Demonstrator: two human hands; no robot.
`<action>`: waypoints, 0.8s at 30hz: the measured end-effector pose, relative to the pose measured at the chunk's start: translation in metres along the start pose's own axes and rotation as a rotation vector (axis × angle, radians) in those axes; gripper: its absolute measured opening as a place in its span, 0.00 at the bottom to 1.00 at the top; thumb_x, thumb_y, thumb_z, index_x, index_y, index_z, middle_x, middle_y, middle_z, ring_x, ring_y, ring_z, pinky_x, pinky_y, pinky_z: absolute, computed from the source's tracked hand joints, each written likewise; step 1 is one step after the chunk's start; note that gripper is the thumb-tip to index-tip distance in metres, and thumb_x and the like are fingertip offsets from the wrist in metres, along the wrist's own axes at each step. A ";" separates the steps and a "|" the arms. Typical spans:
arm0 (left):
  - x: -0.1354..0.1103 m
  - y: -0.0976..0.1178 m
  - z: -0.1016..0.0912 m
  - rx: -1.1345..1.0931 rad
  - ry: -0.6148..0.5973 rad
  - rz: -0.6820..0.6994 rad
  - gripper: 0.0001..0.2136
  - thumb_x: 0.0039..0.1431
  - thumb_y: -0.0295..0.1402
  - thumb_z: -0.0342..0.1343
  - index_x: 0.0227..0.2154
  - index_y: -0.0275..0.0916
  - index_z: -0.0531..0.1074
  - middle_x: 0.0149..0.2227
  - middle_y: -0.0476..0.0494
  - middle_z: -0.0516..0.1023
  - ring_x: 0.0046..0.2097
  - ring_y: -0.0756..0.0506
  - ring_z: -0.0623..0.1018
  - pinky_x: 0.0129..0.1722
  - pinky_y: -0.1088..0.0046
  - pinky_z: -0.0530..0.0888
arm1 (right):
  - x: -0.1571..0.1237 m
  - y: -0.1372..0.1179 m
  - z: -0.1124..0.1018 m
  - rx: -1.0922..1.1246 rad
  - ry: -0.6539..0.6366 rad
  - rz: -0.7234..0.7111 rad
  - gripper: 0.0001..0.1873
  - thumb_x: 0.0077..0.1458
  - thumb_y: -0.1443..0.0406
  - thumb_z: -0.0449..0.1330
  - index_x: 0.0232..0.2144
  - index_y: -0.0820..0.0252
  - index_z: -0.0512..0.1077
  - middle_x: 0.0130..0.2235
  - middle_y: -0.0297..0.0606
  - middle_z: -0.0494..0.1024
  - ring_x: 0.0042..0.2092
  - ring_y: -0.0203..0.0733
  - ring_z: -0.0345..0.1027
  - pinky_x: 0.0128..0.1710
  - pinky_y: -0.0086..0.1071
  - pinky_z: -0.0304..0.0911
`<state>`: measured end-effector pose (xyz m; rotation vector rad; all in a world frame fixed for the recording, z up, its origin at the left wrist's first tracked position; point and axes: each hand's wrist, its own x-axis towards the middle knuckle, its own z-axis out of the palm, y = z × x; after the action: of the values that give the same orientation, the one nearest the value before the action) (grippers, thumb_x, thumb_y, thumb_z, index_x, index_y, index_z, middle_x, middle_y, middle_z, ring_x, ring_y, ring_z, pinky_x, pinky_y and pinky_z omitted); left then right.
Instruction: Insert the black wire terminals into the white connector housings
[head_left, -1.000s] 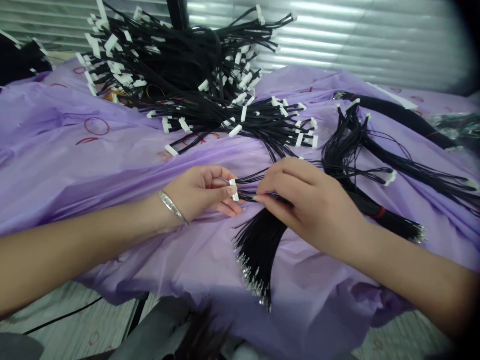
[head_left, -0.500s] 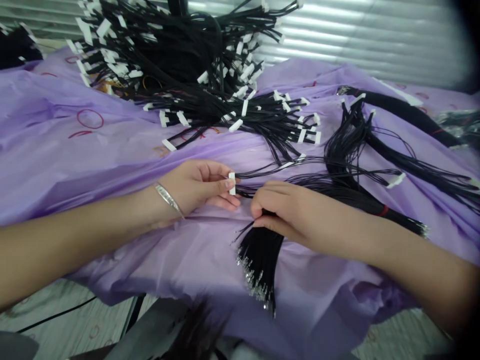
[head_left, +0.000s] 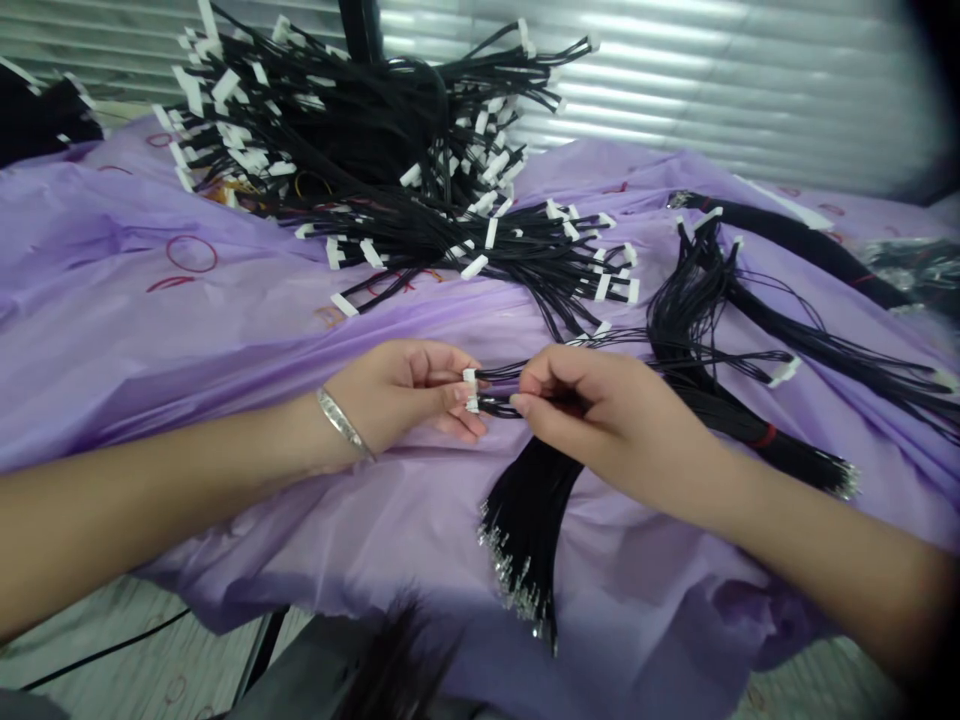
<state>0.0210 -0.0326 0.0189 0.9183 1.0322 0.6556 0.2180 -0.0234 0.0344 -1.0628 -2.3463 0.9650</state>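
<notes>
Between thumb and fingers, my left hand [head_left: 420, 390] pinches a small white connector [head_left: 471, 390] with black wires running out of its right side. My right hand [head_left: 592, 400] is closed in a pinch on a black wire just right of the connector; the wire's tip is hidden by the fingers. Below the right hand a bundle of loose black wires [head_left: 529, 525] fans out, its bare ends tipped with shiny metal terminals. Another white connector [head_left: 786, 371] on thin black wires lies to the right of that hand.
A big heap of black cables with white connectors [head_left: 360, 130] fills the back left of the purple-covered table [head_left: 247, 330]. A wire bundle tied with a red band [head_left: 765, 437] lies at right, with further black bundles [head_left: 810, 240] behind it. Slatted blinds [head_left: 675, 80] stand at the back.
My right hand has moved from the top of the loose wire bundle up to the connector, with a wire pinched in its fingers. My left hand still holds the connector. The whole view has shifted slightly.
</notes>
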 end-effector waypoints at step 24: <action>0.000 0.000 -0.001 -0.042 -0.071 -0.028 0.02 0.56 0.19 0.53 0.33 0.27 0.68 0.24 0.46 0.78 0.28 0.52 0.79 0.32 0.77 0.78 | 0.001 0.004 -0.005 -0.015 0.028 0.091 0.07 0.52 0.71 0.57 0.22 0.60 0.66 0.19 0.25 0.64 0.20 0.28 0.54 0.18 0.25 0.49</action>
<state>0.0198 -0.0317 0.0189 0.8828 0.9631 0.6155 0.2221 -0.0193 0.0349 -1.1903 -2.3033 0.9603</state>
